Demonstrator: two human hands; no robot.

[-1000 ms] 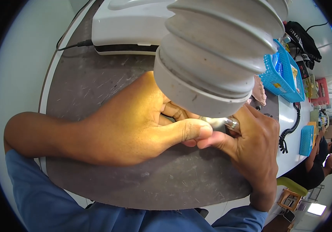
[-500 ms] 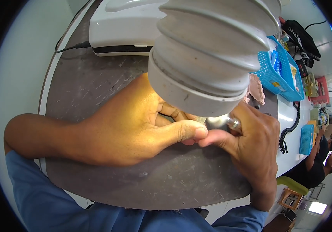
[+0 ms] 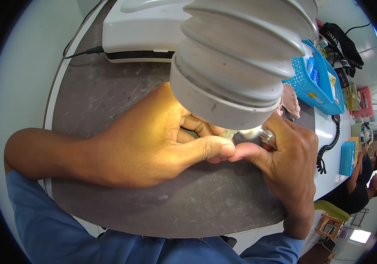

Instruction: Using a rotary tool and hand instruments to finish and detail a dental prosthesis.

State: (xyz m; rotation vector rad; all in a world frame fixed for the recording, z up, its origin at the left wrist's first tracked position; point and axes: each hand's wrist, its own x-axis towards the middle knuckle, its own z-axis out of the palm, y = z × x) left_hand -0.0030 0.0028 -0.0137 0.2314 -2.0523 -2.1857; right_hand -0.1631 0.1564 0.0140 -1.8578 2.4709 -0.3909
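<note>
My left hand (image 3: 153, 149) is closed around a small pale piece (image 3: 227, 134), mostly hidden by its fingers and the hose end. My right hand (image 3: 291, 163) grips a metal handpiece (image 3: 269, 137) whose white tip is blurred against the piece. The tips of my two thumbs meet or nearly meet. A white ribbed hose nozzle (image 3: 236, 75) hangs just over both hands, with yellowish light falling on my left hand. Pink moulded casts (image 3: 290, 100) lie beyond my right hand. Both hands are above a scratched grey work mat (image 3: 162, 207).
A white machine (image 3: 142, 26) with a cable stands at the back left. Blue baskets (image 3: 311, 88), a black pouch (image 3: 340, 46) and a coiled cord (image 3: 322, 160) line the right bench. Two people (image 3: 371, 185) sit farther right; a pale wall is at left.
The hose nozzle appears slightly farther left than a second ago. My right thumb has shifted a little upward. Both hands keep their hold.
</note>
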